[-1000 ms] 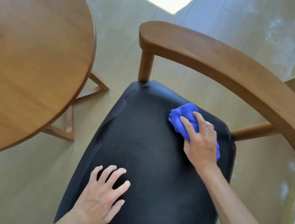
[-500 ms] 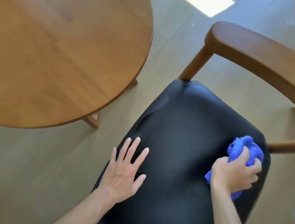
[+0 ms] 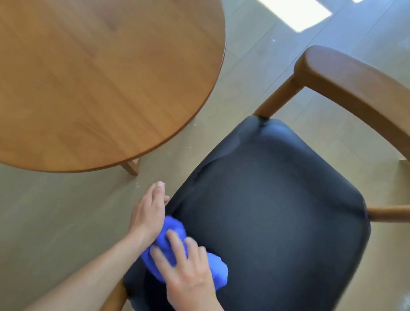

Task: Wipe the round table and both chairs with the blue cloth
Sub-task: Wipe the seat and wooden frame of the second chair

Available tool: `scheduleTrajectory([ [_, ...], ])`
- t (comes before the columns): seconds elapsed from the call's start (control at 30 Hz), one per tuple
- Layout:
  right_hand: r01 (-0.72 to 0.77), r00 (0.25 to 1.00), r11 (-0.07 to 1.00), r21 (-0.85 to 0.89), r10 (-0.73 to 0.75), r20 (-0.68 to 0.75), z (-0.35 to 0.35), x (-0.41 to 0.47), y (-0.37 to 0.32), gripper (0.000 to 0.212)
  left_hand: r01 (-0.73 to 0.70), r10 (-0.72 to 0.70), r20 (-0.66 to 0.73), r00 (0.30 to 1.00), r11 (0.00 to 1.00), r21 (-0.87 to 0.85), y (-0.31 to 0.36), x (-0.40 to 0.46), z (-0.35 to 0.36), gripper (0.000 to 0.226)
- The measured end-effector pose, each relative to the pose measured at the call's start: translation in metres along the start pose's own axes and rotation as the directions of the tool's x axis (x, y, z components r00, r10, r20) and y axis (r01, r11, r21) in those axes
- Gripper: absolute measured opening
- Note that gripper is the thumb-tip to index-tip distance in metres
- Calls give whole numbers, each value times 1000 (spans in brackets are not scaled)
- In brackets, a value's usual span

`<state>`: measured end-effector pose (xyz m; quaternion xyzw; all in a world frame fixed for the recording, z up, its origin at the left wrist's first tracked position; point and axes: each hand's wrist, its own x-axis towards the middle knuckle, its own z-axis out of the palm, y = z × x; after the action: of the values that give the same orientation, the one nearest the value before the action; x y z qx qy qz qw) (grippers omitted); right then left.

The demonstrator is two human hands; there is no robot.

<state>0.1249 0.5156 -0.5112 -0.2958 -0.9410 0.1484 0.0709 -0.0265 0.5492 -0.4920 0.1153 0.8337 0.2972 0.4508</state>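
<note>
Your right hand [image 3: 190,276] presses the blue cloth [image 3: 216,269] flat-fingered at the seat's [image 3: 282,223] near-left edge; your left hand [image 3: 148,212] rests there, relaxed; overshoot and the bunched cloth could slip off.

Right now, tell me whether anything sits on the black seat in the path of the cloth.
Nothing visible does. The right hand presses the blue cloth onto the near left part of the black seat, and the rest of the seat shows bare. The left hand rests at the seat's left edge, beside the cloth.

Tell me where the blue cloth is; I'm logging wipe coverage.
Blue cloth: on the black seat's near-left corner, under the right hand, beside the left hand.
</note>
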Motion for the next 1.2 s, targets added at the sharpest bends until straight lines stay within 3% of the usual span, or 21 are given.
scheduleTrajectory([
  [0.13, 280, 958, 960, -27, -278, 72, -19, 8, 38, 40, -55, 52, 35, 998, 995, 89, 2, -3, 3, 27],
  [0.23, 308, 951, 946, -103, -307, 22, -32, 41, 86, 37, -71, 69, 23, 997, 991, 113, 0, 3, 5, 36],
  [0.33, 163, 983, 959, -233, -178, -42, -44, 85, 148, 44, -6, 5, 27, 1000, 999, 33, -7, 13, 0, 38],
  [0.4, -52, 996, 948, -314, 25, -89, -56, 120, 187, 51, 20, -20, 48, 999, 1000, 1, -10, 17, -4, 36],
  [0.5, -425, 905, 868, -255, 406, -128, -70, 159, 210, 58, 51, -44, 78, 996, 996, -78, -11, 20, -8, 36],
  [0.6, -554, 832, 808, -201, 545, -104, -59, 166, 189, 56, 99, -88, 83, 993, 986, -135, -14, 24, -11, 38],
  [0.67, -557, 829, 804, -206, 551, -91, -50, 169, 167, 51, 110, -100, 75, 992, 983, -148, -14, 25, -14, 40],
  [0.73, -451, 892, 858, -247, 445, -81, -42, 173, 141, 42, 122, -110, 78, 991, 980, -159, -13, 25, -15, 42],
  [0.8, -247, 969, 920, -304, 237, -72, -29, 168, 110, 34, 152, -138, 84, 987, 968, -202, -12, 26, -15, 43],
  [0.87, -92, 996, 961, -262, 91, -16, -15, 142, 70, 30, 197, -184, 74, 980, 946, -258, -11, 24, -17, 45],
  [1.03, 68, 996, 996, -65, -63, 66, 4, 52, -10, 36, 194, -197, 2, 980, 963, -189, -13, 18, -33, 54],
  [1.2, 299, 920, 947, 121, -319, 229, 10, -20, -45, 26, 190, -188, 83, 979, 981, -26, -14, 10, -35, 49],
])
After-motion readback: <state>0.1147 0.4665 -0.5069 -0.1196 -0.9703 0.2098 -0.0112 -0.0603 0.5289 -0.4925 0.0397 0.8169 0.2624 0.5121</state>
